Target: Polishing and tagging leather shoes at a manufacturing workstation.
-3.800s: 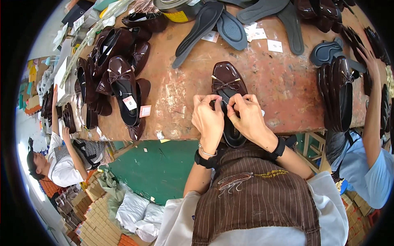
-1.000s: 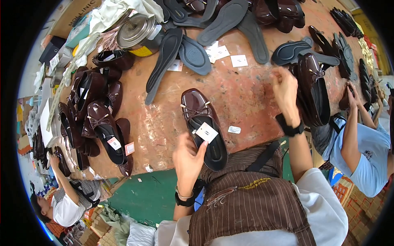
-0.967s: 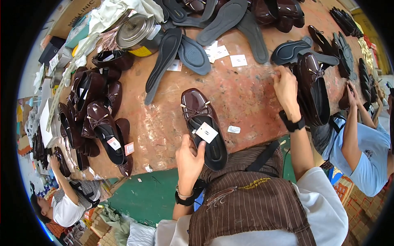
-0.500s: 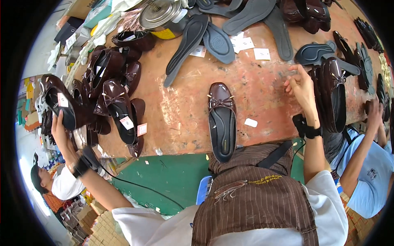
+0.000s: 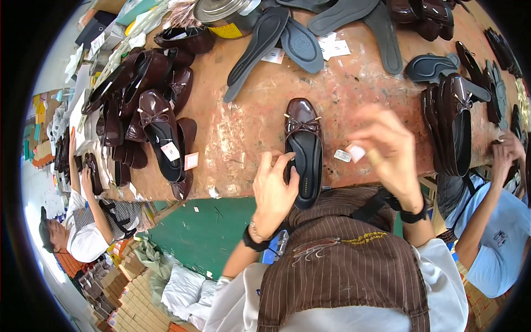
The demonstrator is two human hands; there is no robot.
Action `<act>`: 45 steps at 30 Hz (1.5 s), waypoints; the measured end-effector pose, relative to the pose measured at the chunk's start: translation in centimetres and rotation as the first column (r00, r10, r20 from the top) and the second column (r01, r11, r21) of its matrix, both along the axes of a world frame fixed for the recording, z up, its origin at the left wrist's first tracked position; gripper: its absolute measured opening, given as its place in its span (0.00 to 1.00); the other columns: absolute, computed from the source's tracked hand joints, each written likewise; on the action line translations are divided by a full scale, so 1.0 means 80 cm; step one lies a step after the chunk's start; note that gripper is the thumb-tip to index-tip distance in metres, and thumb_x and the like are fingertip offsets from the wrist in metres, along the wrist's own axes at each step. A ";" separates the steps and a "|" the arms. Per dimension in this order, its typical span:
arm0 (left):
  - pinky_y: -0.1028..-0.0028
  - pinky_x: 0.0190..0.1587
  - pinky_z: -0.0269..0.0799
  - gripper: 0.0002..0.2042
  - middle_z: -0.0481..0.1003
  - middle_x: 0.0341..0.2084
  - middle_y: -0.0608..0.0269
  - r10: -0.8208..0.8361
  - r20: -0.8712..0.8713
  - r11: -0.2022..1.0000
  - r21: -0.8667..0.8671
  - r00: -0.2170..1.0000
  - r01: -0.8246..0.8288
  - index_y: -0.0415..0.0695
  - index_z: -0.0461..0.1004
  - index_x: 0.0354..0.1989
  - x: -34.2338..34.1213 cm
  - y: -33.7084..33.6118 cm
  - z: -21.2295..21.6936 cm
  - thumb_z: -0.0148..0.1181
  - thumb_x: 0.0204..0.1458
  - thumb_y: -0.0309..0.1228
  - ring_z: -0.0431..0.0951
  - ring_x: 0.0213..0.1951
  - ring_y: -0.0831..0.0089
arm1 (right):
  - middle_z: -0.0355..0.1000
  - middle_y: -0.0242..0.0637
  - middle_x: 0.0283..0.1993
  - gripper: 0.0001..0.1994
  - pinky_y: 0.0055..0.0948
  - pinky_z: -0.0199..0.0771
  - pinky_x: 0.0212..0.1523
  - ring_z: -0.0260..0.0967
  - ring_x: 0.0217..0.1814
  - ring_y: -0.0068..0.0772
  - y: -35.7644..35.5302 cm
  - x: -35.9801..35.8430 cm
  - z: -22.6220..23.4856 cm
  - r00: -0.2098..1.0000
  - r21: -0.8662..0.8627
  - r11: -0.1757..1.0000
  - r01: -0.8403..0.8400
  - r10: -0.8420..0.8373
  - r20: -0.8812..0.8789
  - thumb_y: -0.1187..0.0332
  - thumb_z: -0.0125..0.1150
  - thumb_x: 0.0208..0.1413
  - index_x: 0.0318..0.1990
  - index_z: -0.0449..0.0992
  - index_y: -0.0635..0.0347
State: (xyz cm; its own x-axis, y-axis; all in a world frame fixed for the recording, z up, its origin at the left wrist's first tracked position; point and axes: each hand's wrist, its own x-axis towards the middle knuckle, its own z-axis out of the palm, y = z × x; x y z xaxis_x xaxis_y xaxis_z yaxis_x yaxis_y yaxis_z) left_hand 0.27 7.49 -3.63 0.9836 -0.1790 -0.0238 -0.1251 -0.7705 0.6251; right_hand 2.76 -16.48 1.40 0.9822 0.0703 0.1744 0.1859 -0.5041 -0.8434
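A glossy dark burgundy bow-topped flat shoe (image 5: 303,124) lies upright at the table's near edge, toe pointing away, with a dark insole inside. My left hand (image 5: 275,188) is closed on the left side of this shoe, thumb and forefinger at its rim by the heel. To the right, my right hand (image 5: 394,155) hovers with curled, motion-blurred fingers. By its fingertips is a small whitish tag (image 5: 357,153); whether the fingers grip it is unclear. Next to that lies a small white label (image 5: 343,155) on the table.
Tagged burgundy shoes (image 5: 157,133) are heaped at the left; more shoes (image 5: 449,127) stand in a row at the right. Loose grey insoles (image 5: 301,47) and a metal can (image 5: 227,19) lie at the far side. Co-workers (image 5: 88,232) are on both sides.
My left hand has let go of a shoe on the left heap and come to the shoe before me. My right hand has moved nearer, toward the label, and another whitish tag shows there.
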 end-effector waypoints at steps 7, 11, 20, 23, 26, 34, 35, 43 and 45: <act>0.75 0.27 0.69 0.14 0.76 0.26 0.57 0.336 -0.320 0.870 -0.255 0.886 -0.423 0.40 0.79 0.44 -0.021 -0.015 -0.038 0.60 0.47 0.17 0.73 0.23 0.76 | 0.77 0.53 0.31 0.04 0.44 0.77 0.35 0.78 0.35 0.51 0.099 -0.020 -0.075 0.920 0.042 0.982 -0.183 0.186 -0.346 0.77 0.62 0.51 0.35 0.75 0.65; 0.78 0.24 0.67 0.10 0.74 0.20 0.63 0.392 -0.254 0.795 -0.391 0.884 -0.464 0.39 0.80 0.42 -0.023 -0.014 -0.057 0.61 0.51 0.18 0.72 0.22 0.82 | 0.73 0.49 0.24 0.03 0.46 0.72 0.30 0.75 0.29 0.53 0.106 -0.026 -0.096 0.974 -0.269 0.941 -0.203 0.165 -0.157 0.77 0.61 0.52 0.31 0.73 0.64; 0.81 0.29 0.70 0.09 0.78 0.27 0.64 0.404 -0.291 0.803 -0.341 0.867 -0.489 0.38 0.81 0.41 -0.021 -0.012 -0.052 0.64 0.51 0.18 0.73 0.27 0.83 | 0.76 0.51 0.26 0.03 0.46 0.75 0.30 0.77 0.29 0.53 0.108 -0.017 -0.093 0.962 -0.410 0.875 -0.257 0.191 -0.197 0.75 0.59 0.47 0.28 0.75 0.65; 0.80 0.28 0.70 0.08 0.78 0.26 0.64 0.398 -0.273 0.825 -0.311 0.876 -0.472 0.37 0.81 0.40 -0.020 -0.013 -0.050 0.65 0.51 0.19 0.73 0.26 0.83 | 0.76 0.51 0.26 0.03 0.45 0.76 0.30 0.77 0.29 0.53 0.108 -0.012 -0.092 0.958 -0.419 0.867 -0.270 0.199 -0.206 0.74 0.59 0.47 0.28 0.75 0.65; 0.79 0.25 0.69 0.08 0.77 0.24 0.62 0.386 -0.217 0.855 -0.281 0.897 -0.436 0.38 0.81 0.40 -0.020 -0.012 -0.050 0.65 0.51 0.20 0.72 0.25 0.84 | 0.76 0.50 0.26 0.03 0.45 0.76 0.30 0.77 0.29 0.52 0.109 -0.010 -0.093 0.956 -0.425 0.863 -0.274 0.195 -0.220 0.74 0.59 0.48 0.29 0.76 0.65; 0.76 0.25 0.67 0.07 0.75 0.23 0.60 0.366 -0.060 0.905 -0.209 0.929 -0.370 0.38 0.82 0.38 -0.019 -0.013 -0.048 0.66 0.50 0.20 0.72 0.21 0.78 | 0.77 0.48 0.27 0.03 0.44 0.75 0.30 0.77 0.29 0.51 0.111 -0.012 -0.100 0.964 -0.374 0.897 -0.237 0.169 -0.205 0.72 0.60 0.50 0.30 0.76 0.62; 0.76 0.26 0.68 0.07 0.75 0.24 0.60 0.362 -0.030 0.912 -0.195 0.932 -0.361 0.38 0.82 0.38 -0.019 -0.013 -0.047 0.67 0.49 0.20 0.73 0.21 0.75 | 0.76 0.47 0.27 0.03 0.44 0.75 0.30 0.77 0.29 0.51 0.110 -0.012 -0.101 0.969 -0.350 0.912 -0.216 0.156 -0.192 0.71 0.61 0.50 0.30 0.76 0.61; 0.68 0.33 0.73 0.02 0.74 0.41 0.54 0.284 0.058 0.938 -0.222 0.957 -0.265 0.38 0.77 0.34 -0.022 -0.008 -0.047 0.62 0.52 0.20 0.77 0.29 0.63 | 0.77 0.44 0.27 0.04 0.43 0.74 0.30 0.77 0.32 0.47 0.112 -0.026 -0.087 0.978 -0.439 0.877 -0.197 0.142 -0.154 0.70 0.63 0.50 0.30 0.75 0.59; 0.64 0.35 0.73 0.03 0.73 0.43 0.53 0.263 0.117 0.949 -0.211 0.958 -0.234 0.39 0.76 0.34 -0.022 -0.008 -0.046 0.62 0.52 0.20 0.78 0.32 0.56 | 0.77 0.42 0.27 0.04 0.43 0.74 0.32 0.75 0.33 0.45 0.108 -0.031 -0.075 0.963 -0.409 0.879 -0.245 0.172 -0.207 0.72 0.65 0.49 0.32 0.76 0.58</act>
